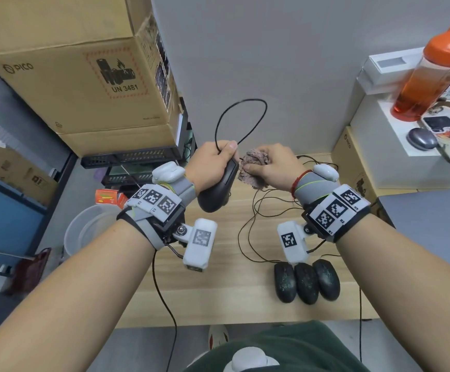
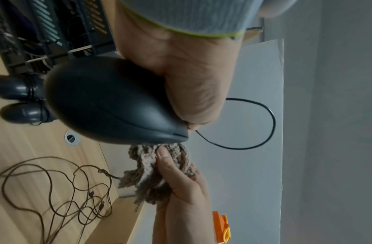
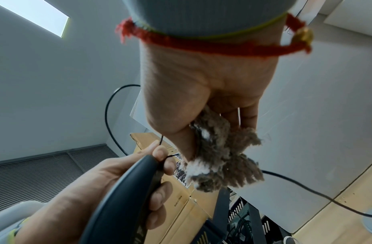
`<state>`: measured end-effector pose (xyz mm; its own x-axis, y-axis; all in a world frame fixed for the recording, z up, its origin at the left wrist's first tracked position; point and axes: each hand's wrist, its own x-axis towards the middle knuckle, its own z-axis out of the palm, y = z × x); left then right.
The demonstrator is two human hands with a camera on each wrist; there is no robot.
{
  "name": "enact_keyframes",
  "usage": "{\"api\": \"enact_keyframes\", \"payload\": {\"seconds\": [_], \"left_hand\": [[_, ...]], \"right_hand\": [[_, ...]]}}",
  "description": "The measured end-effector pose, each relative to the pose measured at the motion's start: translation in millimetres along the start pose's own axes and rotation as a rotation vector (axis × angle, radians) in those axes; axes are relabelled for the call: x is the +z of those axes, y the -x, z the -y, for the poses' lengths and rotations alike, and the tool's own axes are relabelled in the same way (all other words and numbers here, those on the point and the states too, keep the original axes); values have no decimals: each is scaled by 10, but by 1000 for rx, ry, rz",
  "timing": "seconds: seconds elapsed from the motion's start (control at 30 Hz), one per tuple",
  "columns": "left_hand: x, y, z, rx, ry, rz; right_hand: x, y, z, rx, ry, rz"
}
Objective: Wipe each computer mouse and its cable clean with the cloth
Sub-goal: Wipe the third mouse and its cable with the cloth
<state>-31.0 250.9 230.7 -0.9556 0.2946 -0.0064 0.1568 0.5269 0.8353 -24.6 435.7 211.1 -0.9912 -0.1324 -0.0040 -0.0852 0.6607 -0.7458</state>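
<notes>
My left hand (image 1: 213, 162) grips a black mouse (image 1: 218, 189) raised above the desk, nose up; its black cable (image 1: 241, 119) loops upward from the fingertips. In the left wrist view the mouse (image 2: 110, 100) fills the middle with the cable loop (image 2: 254, 125) to its right. My right hand (image 1: 272, 167) clutches a bunched brown cloth (image 1: 253, 167) right beside the mouse's nose, where the cable leaves. The right wrist view shows the cloth (image 3: 222, 156) squeezed in the fingers next to the mouse (image 3: 126, 198). Three more black mice (image 1: 307, 281) lie side by side on the wooden desk (image 1: 218, 291).
Tangled thin cables (image 1: 258, 218) lie on the desk behind the three mice. Stacked cardboard boxes (image 1: 84, 76) and black trays (image 1: 137, 159) stand at the left. An orange bottle (image 1: 433, 73) and small items sit on a white box at right. A grey laptop (image 1: 433, 224) lies near my right forearm.
</notes>
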Motion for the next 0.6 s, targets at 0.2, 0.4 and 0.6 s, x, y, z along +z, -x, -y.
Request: {"api": "enact_keyframes", "payload": {"seconds": [0.2, 0.4, 0.6], "left_hand": [[-58, 60, -57, -70, 221, -132], [-293, 91, -7, -134, 368, -221], [-550, 136, 67, -180, 408, -331]], "right_hand": [[-48, -39, -183, 114, 78, -53], [-141, 75, -660, 338, 30, -37], [-260, 178, -1201, 612, 0, -178]]}}
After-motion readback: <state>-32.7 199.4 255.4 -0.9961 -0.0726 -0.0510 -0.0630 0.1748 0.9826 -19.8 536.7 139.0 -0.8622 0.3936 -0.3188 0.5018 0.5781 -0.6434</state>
